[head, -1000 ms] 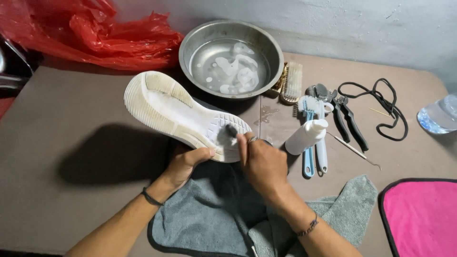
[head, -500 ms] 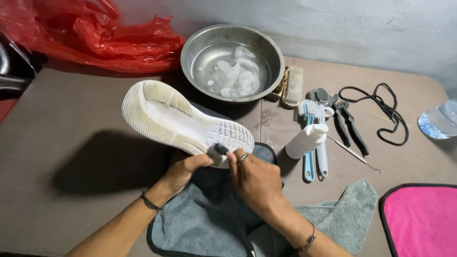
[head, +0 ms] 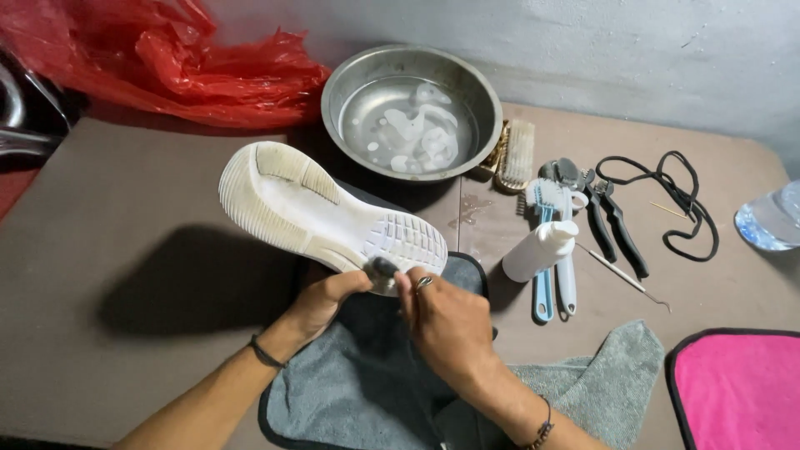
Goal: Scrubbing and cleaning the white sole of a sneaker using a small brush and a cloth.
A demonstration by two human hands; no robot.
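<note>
White rubber-soled shoe [head: 325,212] is held sole-up above a grey cloth [head: 367,392]. Left hand [head: 321,302] grips its toe end; right hand [head: 446,321] is closed on a small dark brush [head: 383,267] touching the sole. Risk: hard scrubbing could twist the 1-handed hold loose, dropping the shoe toward the round steel water basin [head: 412,112].

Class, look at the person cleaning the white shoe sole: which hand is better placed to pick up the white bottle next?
Probably the right hand: it is nearer the white bottle, while the left hand supports the shoe.
</note>
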